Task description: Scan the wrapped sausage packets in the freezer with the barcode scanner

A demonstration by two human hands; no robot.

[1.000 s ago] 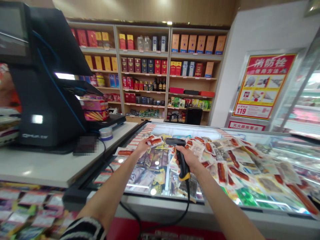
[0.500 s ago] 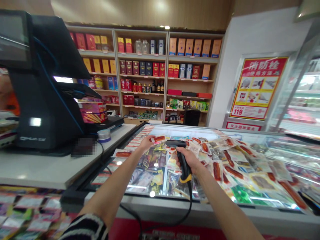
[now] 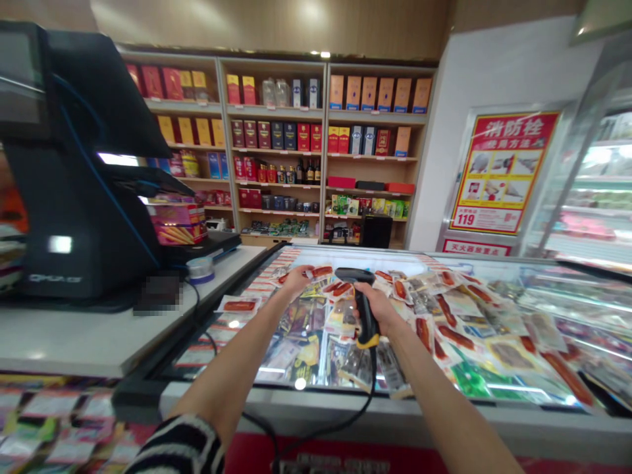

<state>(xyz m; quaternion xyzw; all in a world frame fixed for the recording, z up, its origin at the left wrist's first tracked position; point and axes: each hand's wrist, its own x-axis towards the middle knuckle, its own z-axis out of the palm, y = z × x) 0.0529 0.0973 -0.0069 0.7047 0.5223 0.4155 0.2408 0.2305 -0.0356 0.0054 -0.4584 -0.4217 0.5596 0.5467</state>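
My left hand (image 3: 297, 280) is closed, pinching the near end of a packaged sausage (image 3: 322, 271) over the far part of the glass-topped freezer (image 3: 316, 393). In my right hand (image 3: 379, 308) is a black and yellow barcode scanner (image 3: 364, 309), fingers wrapped round its handle. The scanner's nose points left, close to the sausage pack. From its base a black cable (image 3: 371, 385) hangs over the freezer's front edge. More packaged sausages (image 3: 457, 337) and flat food packs lie spread on the glass to the right, and one sausage pack (image 3: 239, 305) lies left of my left forearm.
A black checkout terminal (image 3: 93, 197) stands on the white counter (image 3: 59, 342) at left, with a purple snack box (image 3: 178, 224) and a tape roll (image 3: 200, 268) near it. Behind the freezer are shelves (image 3: 276, 112) of boxed bottles. A red fire-hydrant notice (image 3: 506, 174) hangs at right.
Both hands have shifted slightly right over the freezer, with the sausage pack and the scanner still in them. More sausage packs show around my left hand. The view has turned slightly right.
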